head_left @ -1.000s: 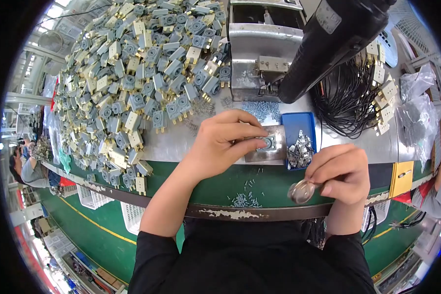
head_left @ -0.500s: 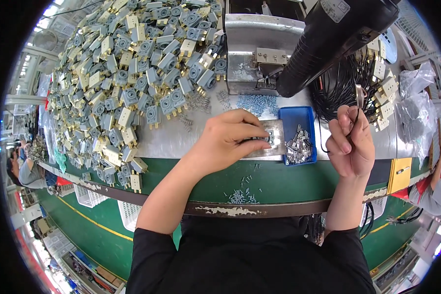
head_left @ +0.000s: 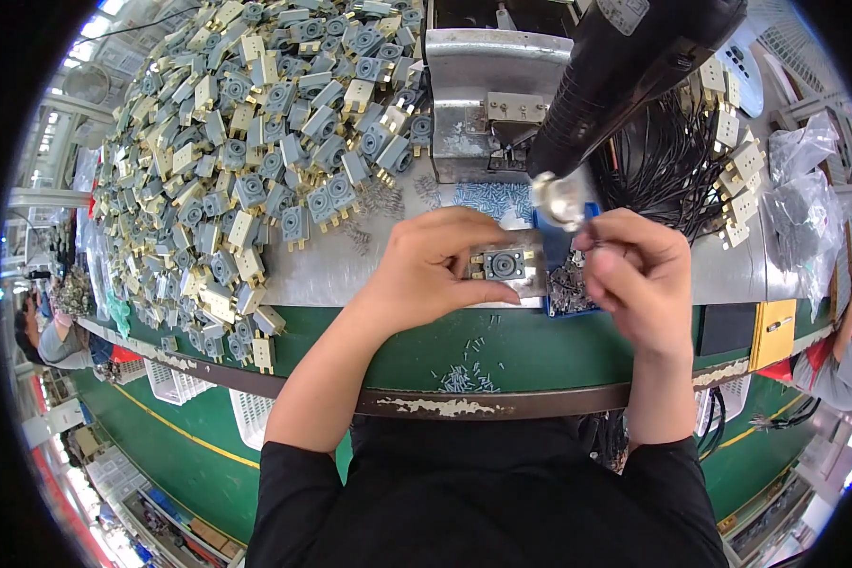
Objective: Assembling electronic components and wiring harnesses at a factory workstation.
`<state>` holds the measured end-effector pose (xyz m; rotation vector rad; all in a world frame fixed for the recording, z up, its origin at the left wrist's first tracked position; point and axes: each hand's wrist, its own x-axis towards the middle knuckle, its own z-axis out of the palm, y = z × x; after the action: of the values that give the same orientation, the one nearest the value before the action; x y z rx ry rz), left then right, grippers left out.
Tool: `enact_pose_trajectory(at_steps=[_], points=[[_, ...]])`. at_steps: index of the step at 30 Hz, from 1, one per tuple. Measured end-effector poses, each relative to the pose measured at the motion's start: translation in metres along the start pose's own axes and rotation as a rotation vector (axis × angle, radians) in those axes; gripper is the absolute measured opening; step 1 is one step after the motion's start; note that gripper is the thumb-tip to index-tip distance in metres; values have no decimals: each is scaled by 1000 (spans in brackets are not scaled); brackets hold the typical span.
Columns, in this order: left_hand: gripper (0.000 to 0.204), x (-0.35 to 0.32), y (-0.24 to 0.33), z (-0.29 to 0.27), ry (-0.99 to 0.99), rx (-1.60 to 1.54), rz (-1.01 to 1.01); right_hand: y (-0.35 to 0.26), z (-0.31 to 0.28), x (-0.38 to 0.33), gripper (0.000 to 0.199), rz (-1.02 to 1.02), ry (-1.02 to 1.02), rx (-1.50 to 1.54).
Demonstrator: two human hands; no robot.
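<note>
**Small part pinned on the plate, driver hanging just above**

While the big heap of grey and cream plug parts point(head_left: 256, 170) sprawls across the back left of the bench, the action is all at the front edge. The left hand point(head_left: 435, 270) is curled over a small metal fixture plate point(head_left: 530, 279), fingers closed along its top and thumb pressing in from below, pinning a grey part with a round socket point(head_left: 504, 264) flat on it. The right hand point(head_left: 639, 279) sits just beside it, fingers bunched up tight near its own fingertips; it looks pinched on something tiny, maybe a screw, but I cannot tell what, it is too small to see. Right behind that hand the blue tray of screws point(head_left: 566, 284) peeks out, mostly covered. And hanging down from above, a black power screwdriver point(head_left: 634, 66) with its shiny nose point(head_left: 559, 197) pointing at the gap between the two hands, close to the fingertips.

Here is where it could slip, to my eye. That part is held only by finger pressure, so any push from the side might skate it off the plate. The left thumb and fingers crowd the socket, and the driver's nose is near enough that a careless drop could catch skin. Whatever the right hand pinches could easily fall among the loose pins scattered on the green bench edge point(head_left: 464, 379) and be lost there.
</note>
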<state>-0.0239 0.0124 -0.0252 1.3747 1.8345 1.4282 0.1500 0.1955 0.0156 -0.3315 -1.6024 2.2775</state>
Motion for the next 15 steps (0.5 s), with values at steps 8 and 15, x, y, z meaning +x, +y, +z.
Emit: enact_pose_trajectory(at_steps=[8,15], points=[[45,5,7,-11,83,-67,54,-9,23,6,19,-66,-30,-629],[36,8,8,-10,-4,-81,105,0,17,11,18,-289,-68,-856]])
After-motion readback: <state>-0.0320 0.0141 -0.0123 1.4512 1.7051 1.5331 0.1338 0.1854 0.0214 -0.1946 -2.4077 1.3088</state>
